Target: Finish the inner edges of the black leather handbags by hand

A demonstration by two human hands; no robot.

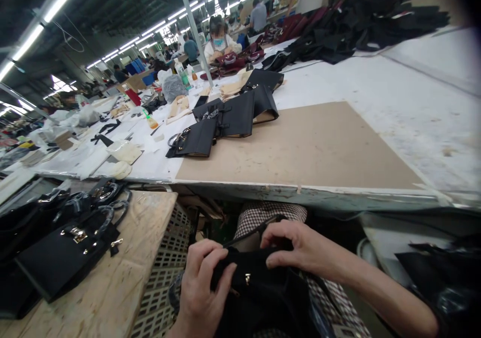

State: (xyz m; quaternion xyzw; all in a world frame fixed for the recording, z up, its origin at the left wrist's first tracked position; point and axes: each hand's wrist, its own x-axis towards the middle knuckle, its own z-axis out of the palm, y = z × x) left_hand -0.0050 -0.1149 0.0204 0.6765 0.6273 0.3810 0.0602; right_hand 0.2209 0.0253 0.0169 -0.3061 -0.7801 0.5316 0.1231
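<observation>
A black handbag (259, 283) with a small gold-coloured metal fitting lies across my lap, its mouth partly spread. My left hand (205, 278) pinches the bag's upper edge on the left, thumb on the near side and fingers over the rim. On the right, my right hand (287, 243) grips the same rim, with its thumb on the near side and its fingers curled toward the inside. A greyish lining shows between the hands. The bag's lower part fades into dark shadow, and the fingertips are partly hidden behind the edge.
Several black bags (229, 115) stand on the white worktable beside a brown board (300, 147). More black handbags (63, 258) lie on a wooden board (150, 228) at my left, above a plastic crate (165, 263). Black pieces (349, 27) pile up at the back right. A masked person (221, 42) sits across.
</observation>
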